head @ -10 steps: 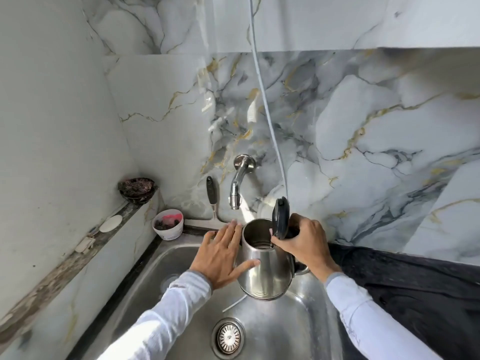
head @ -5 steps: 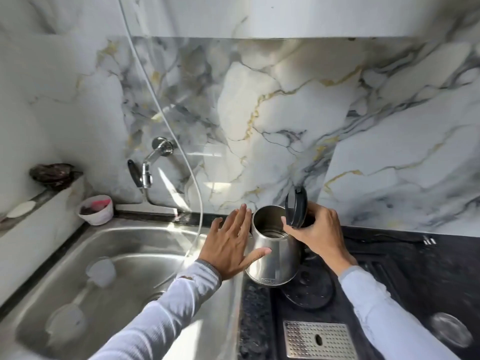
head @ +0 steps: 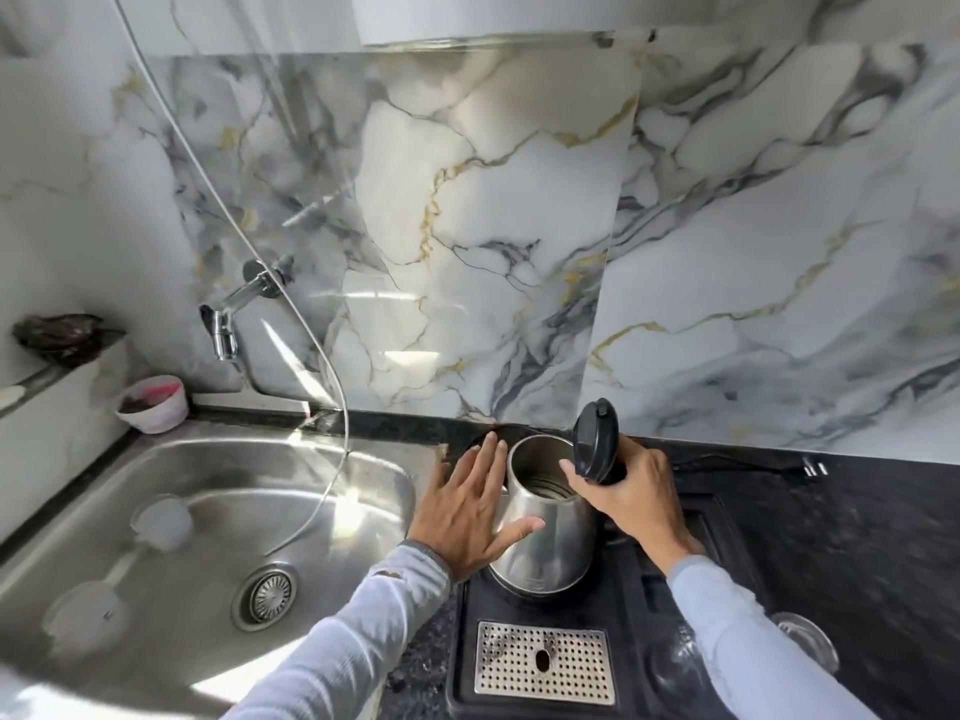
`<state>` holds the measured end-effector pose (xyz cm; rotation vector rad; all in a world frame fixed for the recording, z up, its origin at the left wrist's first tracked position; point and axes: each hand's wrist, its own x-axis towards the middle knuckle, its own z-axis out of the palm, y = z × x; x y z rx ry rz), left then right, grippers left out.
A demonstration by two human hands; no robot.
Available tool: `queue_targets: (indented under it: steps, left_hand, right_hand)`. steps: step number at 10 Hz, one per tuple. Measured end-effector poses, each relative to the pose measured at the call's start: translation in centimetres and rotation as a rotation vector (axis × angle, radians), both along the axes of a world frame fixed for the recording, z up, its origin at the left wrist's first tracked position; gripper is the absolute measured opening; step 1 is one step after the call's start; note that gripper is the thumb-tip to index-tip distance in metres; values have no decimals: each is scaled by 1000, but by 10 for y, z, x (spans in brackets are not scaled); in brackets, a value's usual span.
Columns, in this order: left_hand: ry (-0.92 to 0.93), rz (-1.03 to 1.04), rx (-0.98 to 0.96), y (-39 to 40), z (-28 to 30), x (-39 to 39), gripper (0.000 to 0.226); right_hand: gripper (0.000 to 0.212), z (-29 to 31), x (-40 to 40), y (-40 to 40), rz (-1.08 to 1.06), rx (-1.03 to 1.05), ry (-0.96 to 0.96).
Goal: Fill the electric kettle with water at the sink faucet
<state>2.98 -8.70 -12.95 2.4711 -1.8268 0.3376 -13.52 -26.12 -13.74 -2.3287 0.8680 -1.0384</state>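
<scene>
Right hand (head: 631,493) was seen at centre right of the frame, wrapped around the black handle of the kettle (head: 545,527), with the handle largely hidden beneath the fingers. Left hand (head: 467,506) was spread wide and flat, fingers extended, its palm laid against the left side of the steel body and its thumb resting across the front. The kettle was positioned just below the centre of the frame, on a black tray (head: 634,683) set on the dark counter (head: 857,537), to the right of the sink (head: 218,517). Its black lid (head: 596,442) was raised upright at the hinge, and the open mouth was exposed; whether water lay inside could not be told. A perforated metal grille (head: 543,662) was set into the tray in front of the kettle. The faucet (head: 234,309) was mounted on the marble wall at middle left, well apart from the kettle, with a thin hose (head: 306,324) hanging beside it into the basin. A small white cup (head: 152,403) was placed at the sink's far left corner.
</scene>
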Motion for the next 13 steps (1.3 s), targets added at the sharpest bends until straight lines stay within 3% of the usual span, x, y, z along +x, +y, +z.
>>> queue_targets:
  steps: [2, 3, 5, 7, 9, 11, 13]
  left_hand:
    - [-6, 35, 3, -2, -1, -5, 102]
    - [6, 34, -14, 0, -1, -6, 104]
    - [51, 9, -54, -4, 4, -2, 118]
    - [78, -21, -53, -3, 10, -2, 91]
    - [96, 46, -35, -2, 6, -4, 80]
    - [84, 67, -17, 0, 11, -8, 83]
    - [-10, 63, -274, 12, 50, -8, 82]
  right_hand:
    - [84, 18, -8, -14, 214, 125, 189]
    - [90, 26, -15, -13, 283, 104, 330]
    - [82, 34, -18, -2, 312, 69, 494]
    - [78, 38, -10, 10, 180, -75, 651]
    - [65, 40, -7, 22, 107, -37, 800]
    - [71, 43, -9, 34, 26, -107, 813]
    - [82, 63, -13, 46, -79, -258, 637]
